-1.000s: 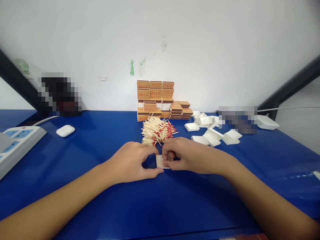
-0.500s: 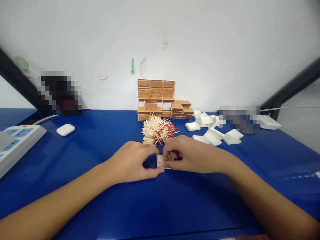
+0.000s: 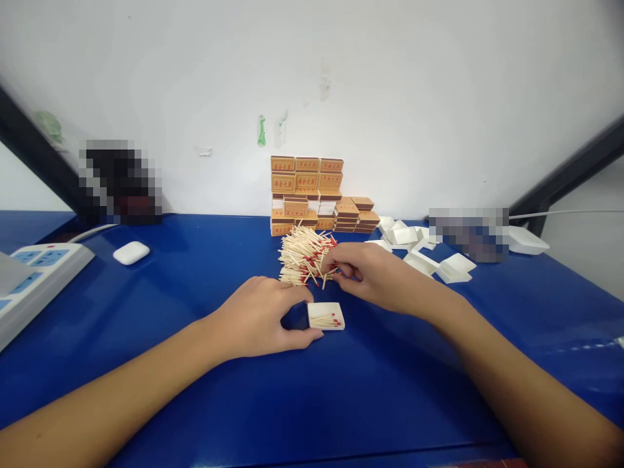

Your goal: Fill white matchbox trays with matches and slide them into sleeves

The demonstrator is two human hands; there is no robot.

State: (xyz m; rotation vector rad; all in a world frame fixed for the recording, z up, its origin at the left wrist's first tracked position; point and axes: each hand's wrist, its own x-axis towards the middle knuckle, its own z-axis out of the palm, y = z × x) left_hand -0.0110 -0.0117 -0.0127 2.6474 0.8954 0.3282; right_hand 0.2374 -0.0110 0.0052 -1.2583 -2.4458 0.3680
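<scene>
Power strip [image 3: 53, 281] at far L edge of blue table [image 3: 312, 403], white w/ blue socket panels, pale cable running off its back. Next, twd. wall [image 3: 390, 97], dark obj. [image 3: 119, 182], pixelated, can't ID. Sm. white rounded case [image 3: 131, 253] lies flat in front of it, well apart from strip. L hand [image 3: 263, 317] comes in palm down, thumb & forefinger clamped on L end of white inner matchbox tray [image 3: 319, 309], thumb at near side, forefinger at far side. Tray sits flat on table, ctr., open side up; few matches [image 3: 322, 320] inside along near side, red heads to R. Beyond tray: heap of loose matches [image 3: 298, 250], pale sticks, most heads twd. R. Behind heap, at wall, stacked matchboxes [image 3: 307, 182], yellow-orange w/ red Chinese print, tallest at L, lower at R; white shows at few box ends mid-stack. R hand [image 3: 368, 273] at R edge of heap, fingers curled down among match heads, thumb low nr. forefinger; can't tell if tips are closed on any matches. R of that hand, loose white trays [image 3: 422, 261] in jumbled grp., some tilted or overlapping, part hidden by hand. Then 2nd pixelated obj. [image 3: 470, 235], ID n/a; beside it, another white piece [image 3: 526, 240], tray-like; cable along wall to far R.
</scene>
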